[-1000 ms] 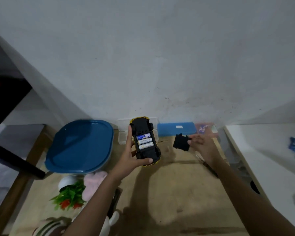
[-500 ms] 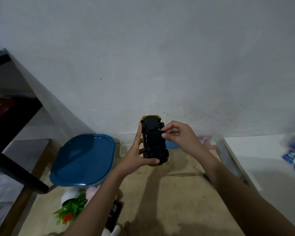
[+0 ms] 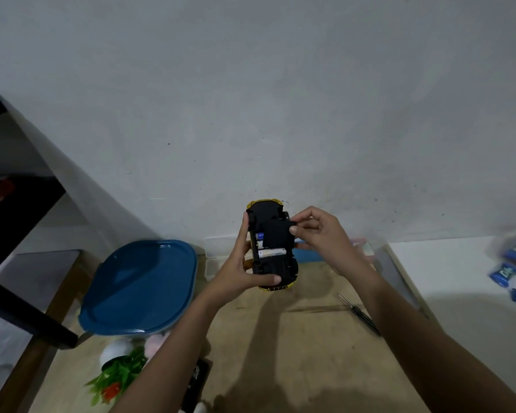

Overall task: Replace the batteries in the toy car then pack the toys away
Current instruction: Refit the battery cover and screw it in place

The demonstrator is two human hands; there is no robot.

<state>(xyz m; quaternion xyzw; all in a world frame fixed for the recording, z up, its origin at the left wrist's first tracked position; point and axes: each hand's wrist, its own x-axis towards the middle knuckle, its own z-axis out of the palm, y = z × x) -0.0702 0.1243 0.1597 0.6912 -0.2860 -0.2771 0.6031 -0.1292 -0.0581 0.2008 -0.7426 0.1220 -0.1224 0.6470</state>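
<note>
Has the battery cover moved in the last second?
Yes. The battery cover, pinched by the right hand, went left, away from the screwdriver, onto the toy car, partly covering the batteries.

Both bare forearms reach forward from the lower edge of the view, converging in front of the chest. The left hand [image 3: 236, 265] grips the toy car [image 3: 276, 268] from its left side, thumb curled across its near end, fingers up along its far flank. The right hand [image 3: 320, 238] pinches the right edge of the battery cover [image 3: 276, 235] between thumb and forefinger, other fingers loosely curled.
</note>
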